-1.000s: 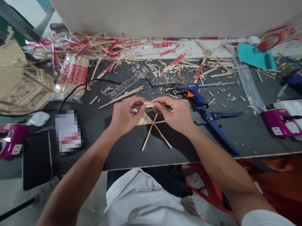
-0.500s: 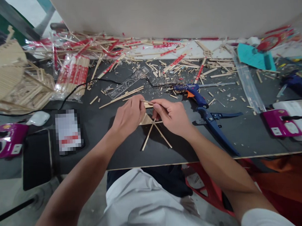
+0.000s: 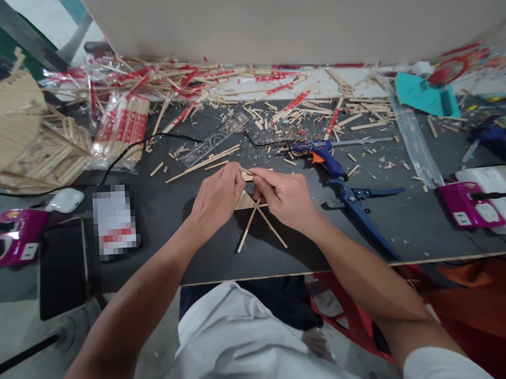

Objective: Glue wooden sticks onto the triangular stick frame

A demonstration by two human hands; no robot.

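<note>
My left hand [image 3: 220, 195] and my right hand [image 3: 287, 200] meet over the table, fingers closed in a pinch. A short thin wooden stick [image 3: 246, 171] shows between their fingertips, one end at each hand. Just below them is a spoked wooden stick frame [image 3: 272, 229]; two bare spokes point toward me. One section, beside my left fingers, is filled with slats [image 3: 244, 201] laid side by side. My hands cover the far part of the frame.
Right of my hands lie a blue glue gun [image 3: 324, 153] and blue cutters [image 3: 363, 218]. Bagged chopsticks [image 3: 122, 125], a slatted wooden model [image 3: 13, 133] and phones are on the left. Stick offcuts [image 3: 304, 112] litter the back. Purple power sockets [image 3: 471, 205] stand at both sides.
Both hands stay over the frame, still pinching the stick, with only slight finger movement. The view has shifted very slightly.
</note>
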